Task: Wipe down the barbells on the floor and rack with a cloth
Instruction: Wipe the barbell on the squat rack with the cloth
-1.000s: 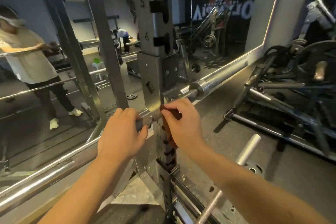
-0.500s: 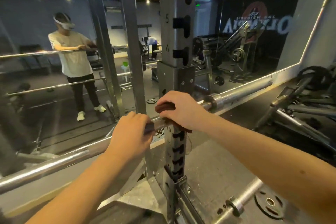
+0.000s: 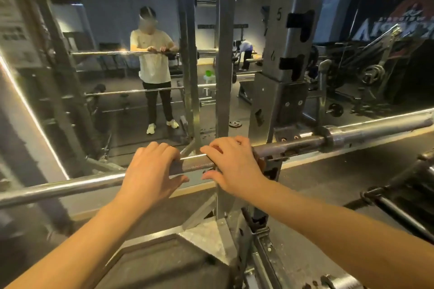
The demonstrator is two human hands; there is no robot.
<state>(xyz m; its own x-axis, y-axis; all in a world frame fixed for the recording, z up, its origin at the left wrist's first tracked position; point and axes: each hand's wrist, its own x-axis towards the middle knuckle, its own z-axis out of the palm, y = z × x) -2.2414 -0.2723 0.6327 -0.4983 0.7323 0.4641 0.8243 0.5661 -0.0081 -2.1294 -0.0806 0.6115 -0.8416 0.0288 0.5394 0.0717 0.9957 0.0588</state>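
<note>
Both grips sit on the long steel barbell (image 3: 192,164) at the middle of the frame. Our left grip (image 3: 152,171) wraps over the bar, fingers curled across the top and thumb underneath, holding it. Our right grip (image 3: 234,164), just beside it toward the right, grasps the bar through a small brown cloth (image 3: 260,159). Only a crumpled edge of that cloth shows, peeking out on the right side of the palm and touching the shaft. The barbell lies across the hooks of the grey metal rack upright (image 3: 288,91), running from the lower left of the frame to its thick sleeve (image 3: 375,130) at the right edge. Behind it a wall mirror (image 3: 112,82) fills the upper left.

We judge the step in hand to be wiping the shaft near the rack upright. To do it well we would hold the left grip firm so the bar does not roll on its hooks. We would wrap the cloth as far round the shaft as it goes and draw it along with even pressure, twisting a little so the underside is cleaned too. The knurled patch between our grips probably traps grime and wants a slower pass. The stretch beside the hook looks rust-spotted and could snag the cloth, so we would ease off short of the bracket.
</note>
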